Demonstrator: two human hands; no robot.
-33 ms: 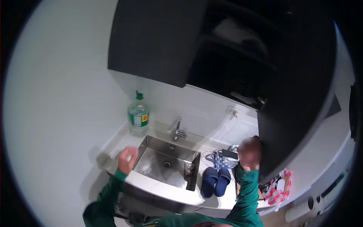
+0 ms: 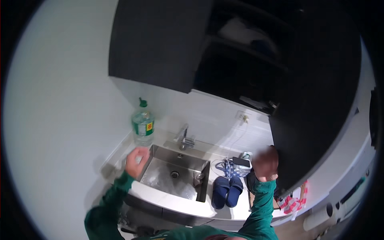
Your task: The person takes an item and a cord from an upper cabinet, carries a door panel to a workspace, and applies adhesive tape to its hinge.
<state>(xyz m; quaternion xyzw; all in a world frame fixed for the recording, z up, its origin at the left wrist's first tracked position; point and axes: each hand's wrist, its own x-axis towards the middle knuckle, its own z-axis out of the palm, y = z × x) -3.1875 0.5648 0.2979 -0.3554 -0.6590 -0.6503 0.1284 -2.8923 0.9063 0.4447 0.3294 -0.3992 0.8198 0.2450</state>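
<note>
My left hand (image 2: 137, 161) hovers over the left rim of the steel sink (image 2: 145, 182); its fingers curl loosely, apart from the thumb, with nothing in them. My right hand (image 2: 265, 163) is raised at the lower edge of the dark cabinet door (image 2: 316, 104), which stands swung out on the right. Blur covers its fingers, so their grip cannot be made out. Left of that door, the cabinet's dark shelves show a pale bundle (image 2: 238, 31). A big clear bottle (image 2: 143, 124) with a green cap and green label stands behind my left hand.
A chrome faucet (image 2: 185, 138) rises behind the sink. Dark blue slides (image 2: 221, 193), a phone (image 2: 241, 161) and a blue dotted pouch (image 2: 239, 172) lie on the white counter, right of the sink. A plug and cable hang from a wall outlet (image 2: 242, 116). Red-white checked cloth (image 2: 295, 204) lies at far right.
The view has shifted slightly. My left hand has risen a little, and its thumb and fingers have parted. My right hand stays by the cabinet door's lower edge.
</note>
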